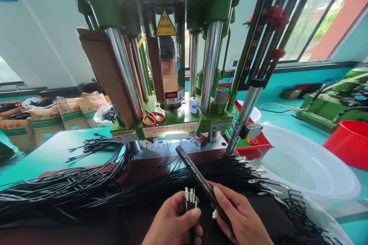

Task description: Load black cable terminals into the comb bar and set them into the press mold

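At the bottom of the view, about six o'clock, the left hand (pixel 175 220) held a small cluster of metal-tipped connectors (pixel 191 196), its fingers pinched together around their dark lower parts with the bright ends pointing to twelve. Just beside it, the right hand (pixel 240 214) had its fingers clamped on a long dark slotted bar (pixel 198 176), which slanted away from the grip towards eleven. Another metal-tipped piece (pixel 215 213) showed by the right fingers; whether they pinched it too could not be told.

Good handling here likely meant gripping the bar near its close end and keeping it steady, while the left fingers fanned the connectors so that each tip faced the same way and none crossed. A light pinch behind the metal would have kept the ends exposed and unbent.

From the hands, dark cables (pixel 94 176) lay loosely heaped towards ten, and a row of metal-tipped cable ends (pixel 255 178) lay towards two. Their slack was best kept from snagging the bar. The green press (pixel 172 122) stood at twelve, with red-handled scissors (pixel 153 119) on its ledge at eleven.
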`<state>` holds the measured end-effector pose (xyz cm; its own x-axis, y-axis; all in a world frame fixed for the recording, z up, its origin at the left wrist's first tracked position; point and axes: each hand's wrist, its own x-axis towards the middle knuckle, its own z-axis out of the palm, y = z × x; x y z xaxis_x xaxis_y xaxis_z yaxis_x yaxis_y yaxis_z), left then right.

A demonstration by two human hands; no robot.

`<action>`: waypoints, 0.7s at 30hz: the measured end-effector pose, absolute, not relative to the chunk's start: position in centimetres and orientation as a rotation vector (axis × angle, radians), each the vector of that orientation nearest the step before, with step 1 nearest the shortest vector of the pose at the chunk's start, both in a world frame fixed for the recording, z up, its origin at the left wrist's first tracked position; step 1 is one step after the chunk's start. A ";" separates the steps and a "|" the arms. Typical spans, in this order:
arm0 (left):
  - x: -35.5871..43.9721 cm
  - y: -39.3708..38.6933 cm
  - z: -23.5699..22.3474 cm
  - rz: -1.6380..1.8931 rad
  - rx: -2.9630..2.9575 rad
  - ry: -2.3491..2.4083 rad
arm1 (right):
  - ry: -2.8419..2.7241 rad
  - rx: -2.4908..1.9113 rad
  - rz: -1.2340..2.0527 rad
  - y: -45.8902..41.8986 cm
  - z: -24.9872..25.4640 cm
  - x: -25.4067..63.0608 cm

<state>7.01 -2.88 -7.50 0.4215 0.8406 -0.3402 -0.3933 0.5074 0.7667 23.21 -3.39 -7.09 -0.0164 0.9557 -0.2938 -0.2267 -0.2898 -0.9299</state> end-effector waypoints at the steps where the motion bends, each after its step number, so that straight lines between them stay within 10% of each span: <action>1: 7.2 -2.8 -7.7 0.851 0.668 0.789 | -0.871 -1.250 1.516 -3.3 -7.2 23.2; 21: 8.3 -2.4 -7.5 0.684 0.786 0.962 | -1.123 -1.163 1.482 -3.2 -7.6 23.3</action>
